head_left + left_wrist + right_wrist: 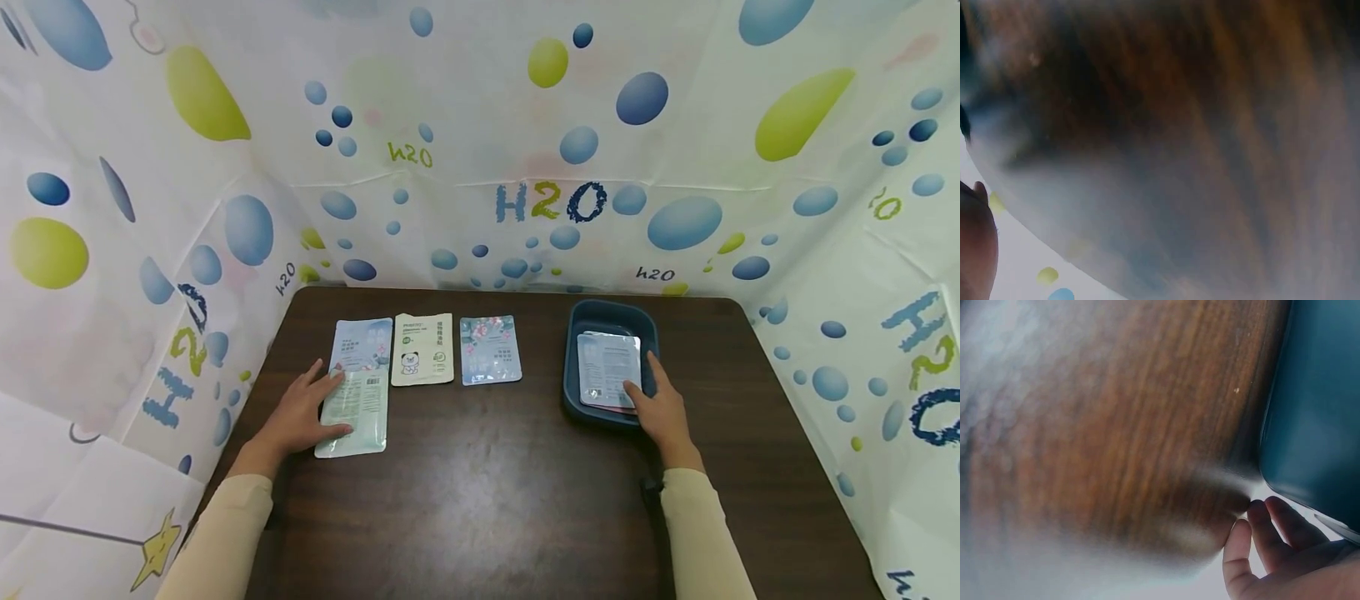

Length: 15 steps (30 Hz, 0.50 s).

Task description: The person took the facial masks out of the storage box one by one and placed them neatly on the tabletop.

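In the head view my left hand [300, 412] rests with spread fingers at the left edge of a pale green face mask packet [358, 417]. That packet overlaps the lower part of a light blue packet [362, 342]. My right hand [663, 417] holds the right side of a dark blue tray [573, 367], thumb inside over the white packet [609, 367], other fingers outside the wall. More packets lie under the white one. In the right wrist view bent fingers [1266, 528] show beside the tray's corner. The left wrist view is mostly blurred tabletop.
A cream packet with a bear print [422, 350] and a blue floral packet [491, 350] lie in the row on the brown table [480, 483]. A white sheet with coloured bubbles [480, 108] hangs behind the table and along both sides.
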Tool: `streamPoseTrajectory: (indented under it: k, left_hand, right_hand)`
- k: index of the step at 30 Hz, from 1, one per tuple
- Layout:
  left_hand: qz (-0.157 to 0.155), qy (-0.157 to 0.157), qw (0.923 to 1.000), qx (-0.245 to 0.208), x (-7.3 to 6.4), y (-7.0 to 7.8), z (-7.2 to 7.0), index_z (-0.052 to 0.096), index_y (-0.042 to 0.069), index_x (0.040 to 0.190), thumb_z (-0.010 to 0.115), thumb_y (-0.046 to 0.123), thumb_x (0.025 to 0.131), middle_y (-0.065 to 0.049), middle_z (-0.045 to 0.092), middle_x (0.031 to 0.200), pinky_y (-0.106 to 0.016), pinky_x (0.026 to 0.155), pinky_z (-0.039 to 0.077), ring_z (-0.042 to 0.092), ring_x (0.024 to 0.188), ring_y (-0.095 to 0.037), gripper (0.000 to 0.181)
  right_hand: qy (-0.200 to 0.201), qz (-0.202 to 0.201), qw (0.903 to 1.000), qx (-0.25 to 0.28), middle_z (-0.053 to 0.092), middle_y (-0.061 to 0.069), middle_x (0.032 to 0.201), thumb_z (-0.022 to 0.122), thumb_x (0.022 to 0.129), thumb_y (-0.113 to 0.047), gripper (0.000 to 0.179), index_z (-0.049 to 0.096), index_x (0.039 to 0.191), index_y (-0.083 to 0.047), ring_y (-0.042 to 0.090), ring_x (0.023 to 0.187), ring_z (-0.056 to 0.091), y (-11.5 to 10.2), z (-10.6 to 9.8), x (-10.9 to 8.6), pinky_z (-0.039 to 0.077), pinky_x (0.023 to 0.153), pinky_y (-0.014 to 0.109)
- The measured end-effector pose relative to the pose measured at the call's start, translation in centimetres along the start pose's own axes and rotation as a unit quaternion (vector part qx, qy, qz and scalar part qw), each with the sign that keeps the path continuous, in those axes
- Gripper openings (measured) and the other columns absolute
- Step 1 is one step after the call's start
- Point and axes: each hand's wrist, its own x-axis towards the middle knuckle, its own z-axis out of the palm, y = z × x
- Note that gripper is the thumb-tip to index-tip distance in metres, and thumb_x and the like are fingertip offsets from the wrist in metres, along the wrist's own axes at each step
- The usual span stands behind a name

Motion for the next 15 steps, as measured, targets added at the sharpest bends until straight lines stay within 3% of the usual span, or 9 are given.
streamPoseTrajectory:
  k: [7, 15]
  left_hand:
    - [-0.011, -0.033, 0.999, 0.028, -0.04, -0.53, 0.0, 0.041, 0.01, 0.157, 0.083, 0.066, 0.067, -0.019, 0.017, 0.171, -0.073, 0.121, 0.008, 0.002, 0.158, -0.045, 0.114]
    - [-0.021, -0.037, 0.9987, 0.027, 0.14, -0.48, -0.23, 0.041, 0.01, 0.157, 0.083, 0.067, 0.067, -0.02, 0.014, 0.171, -0.074, 0.12, 0.006, 0.001, 0.157, -0.047, 0.114]
  right_hand:
    - [0.002, -0.004, 1.0, -0.004, 0.009, 0.021, 0.171, 0.05, 0.104, -0.05, 0.083, 0.001, 0.166, -0.028, 0.052, 0.154, 0.015, 0.06, 0.06, 0.11, 0.015, 0.121, 0.071]
    - [0.003, -0.002, 1.0, 0.001, 0.008, 0.021, 0.171, 0.051, 0.104, -0.047, 0.082, 0.001, 0.166, -0.027, 0.052, 0.155, 0.014, -0.05, -0.1, 0.18, 0.015, 0.121, 0.072]
